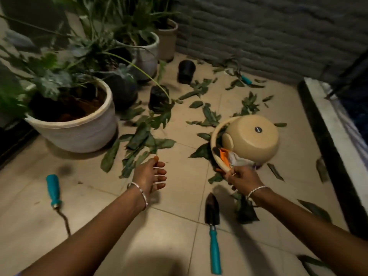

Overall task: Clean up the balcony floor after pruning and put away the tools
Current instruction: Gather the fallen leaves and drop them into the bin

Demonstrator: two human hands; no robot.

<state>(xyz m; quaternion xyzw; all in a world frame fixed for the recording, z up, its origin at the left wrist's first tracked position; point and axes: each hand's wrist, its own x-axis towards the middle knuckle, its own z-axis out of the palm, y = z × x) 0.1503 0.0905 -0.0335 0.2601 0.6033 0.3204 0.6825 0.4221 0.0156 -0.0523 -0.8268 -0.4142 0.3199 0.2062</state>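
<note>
Beige basin [214, 140] is tipped up on the floor tiles [179, 196], right of centre. The right hand [241, 179] has its near rim, fingers curled round the edge. Inside it: an upturned beige pot [253, 138], base and dark round label facing up, plus green leaves, something orange [225, 154] and a pale crumpled cloth or bag [239, 160].

Left hand [151, 176] hovers alongside, fingers loose and spread, holding nothing. Cut leaves [139, 140] litter the tiles. A teal-handled trowel [213, 226] lies between the arms, another teal-handled tool [54, 191] off to the left. The big white planter [79, 132] holds soil and a leafy plant. A small black pot [159, 98] sits just beyond it.
</note>
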